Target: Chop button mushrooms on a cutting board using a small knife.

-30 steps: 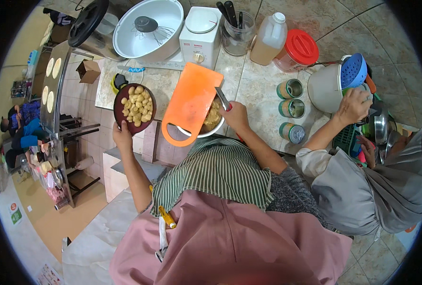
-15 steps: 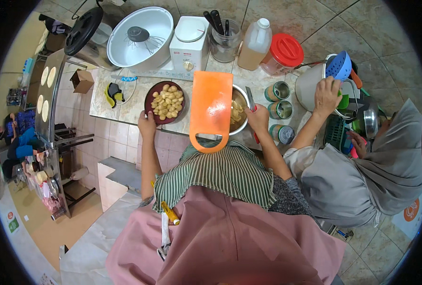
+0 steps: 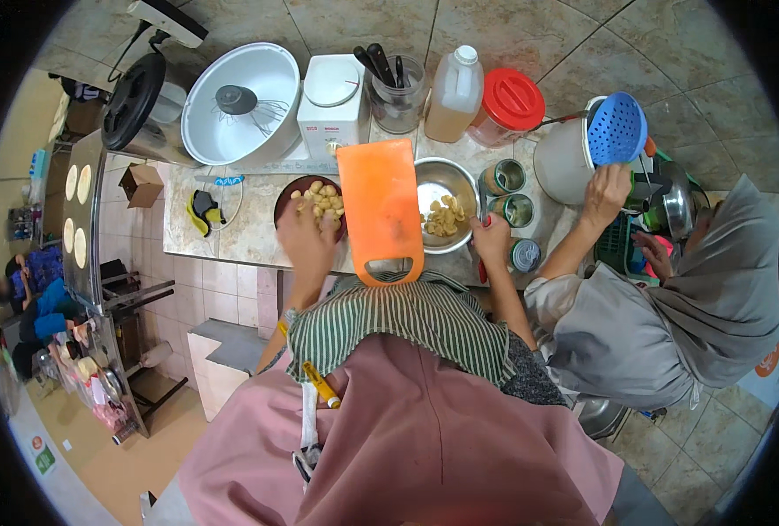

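Note:
My left hand [image 3: 309, 241], blurred by motion, is over the dark red plate [image 3: 282, 203] of whole button mushrooms [image 3: 326, 200]; whether its fingers hold one I cannot tell. An orange cutting board [image 3: 379, 202] lies just right of the plate, its handle end at the counter's near edge against my apron. In my right hand [image 3: 493, 238] a red-handled knife [image 3: 484, 195] is gripped, blade pointing away from me. Left of that hand, a steel bowl [image 3: 446, 175] holds sliced mushrooms [image 3: 445, 216]; the board hides part of its left side.
Three cans, one of them this can [image 3: 507, 176], stand right of the bowl. Behind are a stand mixer [image 3: 332, 101], a knife jar [image 3: 398, 101], a jug [image 3: 453, 92] and a red-lidded tub [image 3: 509, 103]. At right, a co-worker's hand [image 3: 607, 195] is by a blue colander [image 3: 618, 129].
My left hand has moved from the plate's near-left rim to over the mushrooms. My right hand, still with the knife, has shifted slightly right and nearer me, uncovering more of the bowl.

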The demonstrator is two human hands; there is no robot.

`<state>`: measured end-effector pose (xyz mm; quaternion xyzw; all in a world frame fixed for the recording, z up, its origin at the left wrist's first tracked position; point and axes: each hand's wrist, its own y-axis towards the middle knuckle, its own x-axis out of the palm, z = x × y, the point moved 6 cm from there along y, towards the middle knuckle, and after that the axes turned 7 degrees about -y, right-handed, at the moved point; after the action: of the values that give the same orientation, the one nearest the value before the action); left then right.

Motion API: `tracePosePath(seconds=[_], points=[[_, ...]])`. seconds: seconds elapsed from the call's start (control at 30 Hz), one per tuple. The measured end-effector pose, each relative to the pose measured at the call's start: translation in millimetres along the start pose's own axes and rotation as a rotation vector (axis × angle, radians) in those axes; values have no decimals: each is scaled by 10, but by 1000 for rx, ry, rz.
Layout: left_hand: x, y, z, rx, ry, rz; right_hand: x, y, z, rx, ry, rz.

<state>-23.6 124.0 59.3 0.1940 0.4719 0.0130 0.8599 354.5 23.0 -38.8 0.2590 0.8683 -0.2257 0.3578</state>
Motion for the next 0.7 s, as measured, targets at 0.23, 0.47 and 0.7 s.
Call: tracePosePath(seconds=[0.23,0.47,0.7], points=[[644,146,358,-66,20,-219,-8,-77,-170,-35,14,-8],[1047,349,698,177,53,-234,31,48,-112,47,129,-28],[1287,534,843,247,24,-74,148,256,-382,75,322,-132]])
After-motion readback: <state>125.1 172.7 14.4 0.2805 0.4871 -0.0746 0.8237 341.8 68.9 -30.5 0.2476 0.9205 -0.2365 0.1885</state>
